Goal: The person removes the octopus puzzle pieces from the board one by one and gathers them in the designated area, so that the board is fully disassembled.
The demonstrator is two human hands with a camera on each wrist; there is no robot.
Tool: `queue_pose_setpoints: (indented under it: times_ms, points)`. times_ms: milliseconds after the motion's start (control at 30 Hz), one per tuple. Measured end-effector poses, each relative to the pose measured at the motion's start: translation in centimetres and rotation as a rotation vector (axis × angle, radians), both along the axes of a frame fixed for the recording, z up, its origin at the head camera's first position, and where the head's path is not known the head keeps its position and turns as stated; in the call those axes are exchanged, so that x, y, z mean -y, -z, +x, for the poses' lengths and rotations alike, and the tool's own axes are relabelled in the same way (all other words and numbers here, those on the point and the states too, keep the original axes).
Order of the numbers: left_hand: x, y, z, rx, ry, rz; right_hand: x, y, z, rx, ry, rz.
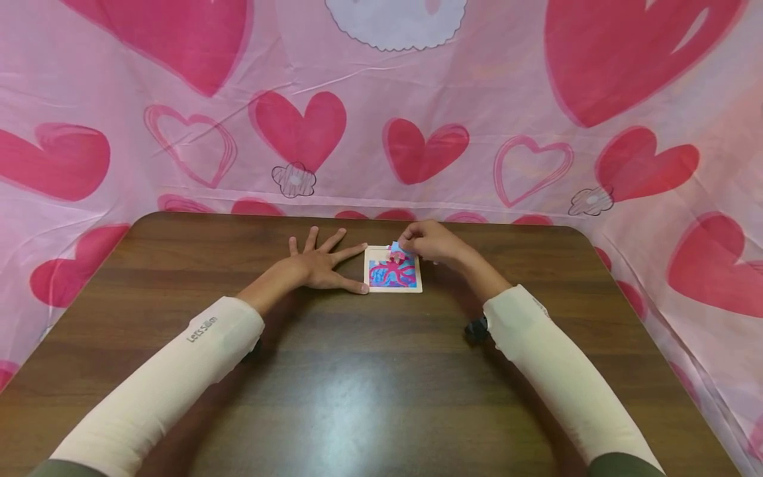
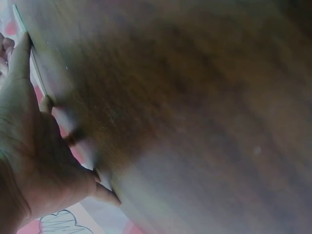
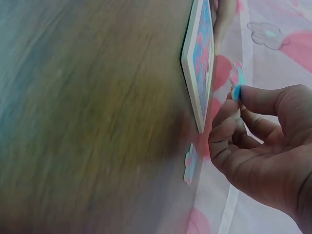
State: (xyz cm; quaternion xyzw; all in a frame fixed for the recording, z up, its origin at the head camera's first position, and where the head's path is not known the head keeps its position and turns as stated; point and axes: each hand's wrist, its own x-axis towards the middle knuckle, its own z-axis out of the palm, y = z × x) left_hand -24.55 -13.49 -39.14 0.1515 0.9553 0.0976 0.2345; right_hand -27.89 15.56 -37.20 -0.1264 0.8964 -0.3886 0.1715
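Note:
A small square puzzle tray (image 1: 393, 289) with a pale frame and a pink octopus picture on blue lies near the table's far edge. My left hand (image 1: 316, 264) is spread beside it, thumb and index fingertips touching the frame's left side; the left wrist view shows this hand (image 2: 41, 146) and a sliver of the frame. Above the tray's upper right part, my right hand (image 1: 438, 244) pinches a blue and pink puzzle piece (image 1: 396, 249). In the right wrist view that piece (image 3: 237, 78) is between thumb and fingers of the hand (image 3: 273, 141), off the tray (image 3: 193, 87).
Another puzzle piece (image 3: 190, 164) lies on the table beside the tray in the right wrist view. The brown wooden table (image 1: 357, 371) stretches toward me. A pink cloth with hearts (image 1: 363, 152) hangs behind its far edge.

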Motion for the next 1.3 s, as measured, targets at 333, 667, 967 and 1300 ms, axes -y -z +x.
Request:
queue_pose_setpoints:
  times_ms: [333,667,967,1300]
  points:
    - [0.0,0.0,-0.1,0.009,0.004,0.023,-3.0,-0.3,0.1,0.007,-0.002,-0.05]
    - [0.1,0.1,-0.1,-0.004,0.004,0.03,-5.6,-0.9,-0.1,-0.007,0.009,-0.032]
    - [0.1,0.1,-0.1,-0.003,0.008,0.03,-7.9,-1.3,-0.5,0.009,0.035,0.012]
    - [0.1,0.1,0.0,-0.001,0.005,0.027,-9.9,-1.2,-0.9,0.036,0.024,0.098]
